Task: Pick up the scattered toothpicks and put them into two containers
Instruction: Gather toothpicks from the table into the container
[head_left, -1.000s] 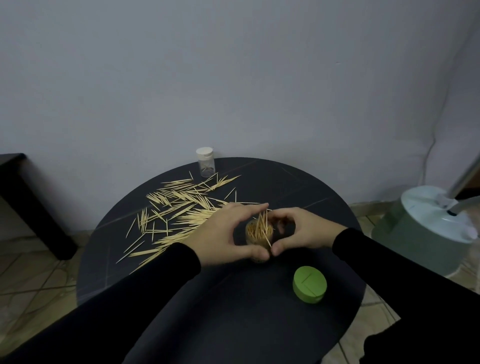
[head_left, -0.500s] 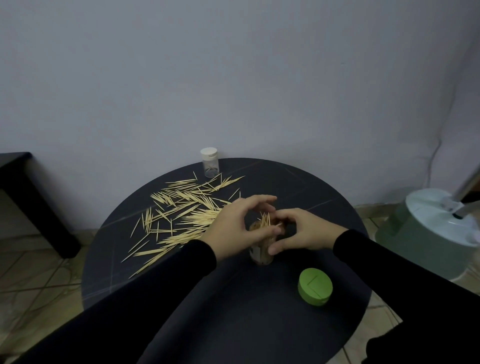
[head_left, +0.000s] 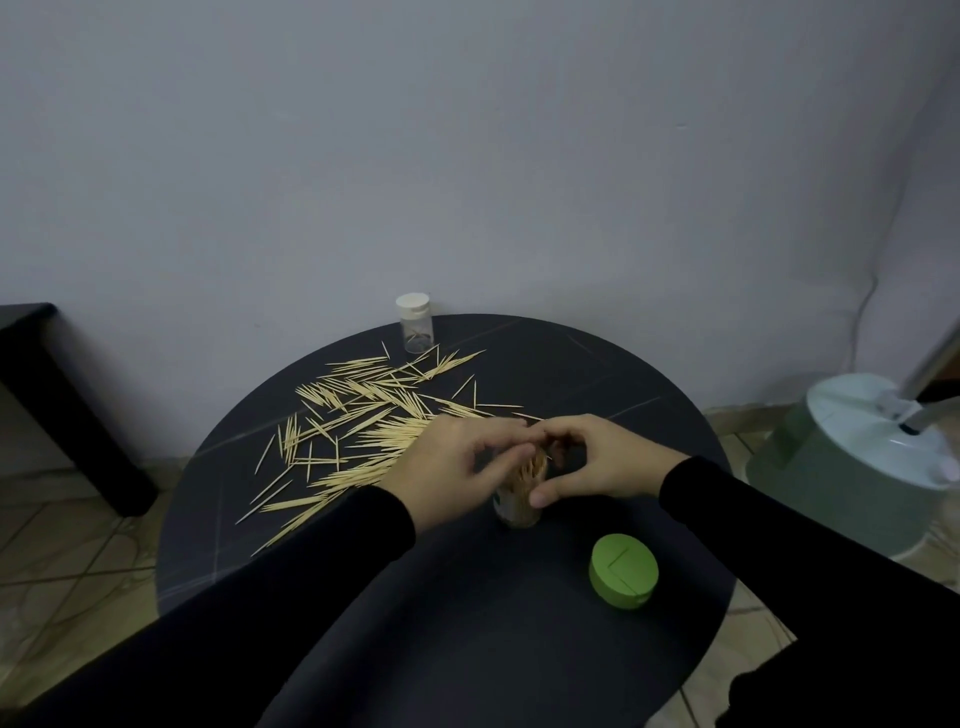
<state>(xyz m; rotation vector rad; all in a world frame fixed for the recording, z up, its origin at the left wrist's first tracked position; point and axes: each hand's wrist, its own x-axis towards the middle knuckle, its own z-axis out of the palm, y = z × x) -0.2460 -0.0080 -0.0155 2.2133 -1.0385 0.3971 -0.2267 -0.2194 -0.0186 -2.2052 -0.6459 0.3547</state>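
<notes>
Round, dark tabletop (head_left: 519, 649) set against a plain pale wall, with tiled floor visible around it. Scattered toothpicks (head_left: 363, 426) lie in a loose fan over the far-left part of the surface, many overlapping, some in near-parallel bundles. A small clear container (head_left: 415, 325) with a white cap stands upright at the far edge, just beyond the fan; whether it holds anything cannot be told. A second container (head_left: 519, 499), open and already packed with upright toothpicks, stands near the centre between both hands. The left hand (head_left: 457, 462) curls its fingers (head_left: 498, 467) over the container's mouth, touching the toothpick tips; whether it pinches any cannot be told. The right hand (head_left: 597, 462) wraps the container's right side, thumb low on the wall, steadying it. A green lid (head_left: 623, 570) lies on the tabletop nearer the viewer and to the right, apart from the container. A pale green appliance (head_left: 857, 467) stands on the floor at right.

Handling, as a judgement: toothpicks are very light, stiff, thin and sharp-ended, prone to rolling and to snapping if bent. Gathering aligned bundles and pinching them at mid-length should serve better than lifting single pieces. Most of the pile remains to be collected.
</notes>
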